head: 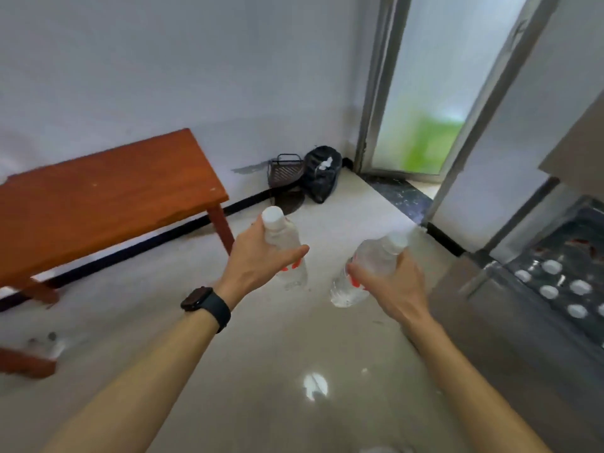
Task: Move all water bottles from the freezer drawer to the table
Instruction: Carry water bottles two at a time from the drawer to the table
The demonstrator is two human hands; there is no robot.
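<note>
Water bottles: two clear bottles with white caps are held in the air above the floor, to the right of the table (108, 191).
Left bottle (282, 235): held nearly upright, just right of the table's near right leg.
Right bottle (372, 256): farther right of the table, tilted, with its cap pointing up and to the right.
Left hand (261, 259): wrapped round the left bottle's body; a dark watch (204, 304) is worn on the wrist.
Right hand (389, 282): closed round the right bottle's middle.
Freezer drawer (585, 233): pulled open, well to the right of the table; white caps of more bottles (580, 287) are seen inside.
Step in hand: judged to be the carry from drawer to table.
Next move: both bottles need to be brought left over the tabletop, set down upright and released; further trips appear to be called for.
</note>
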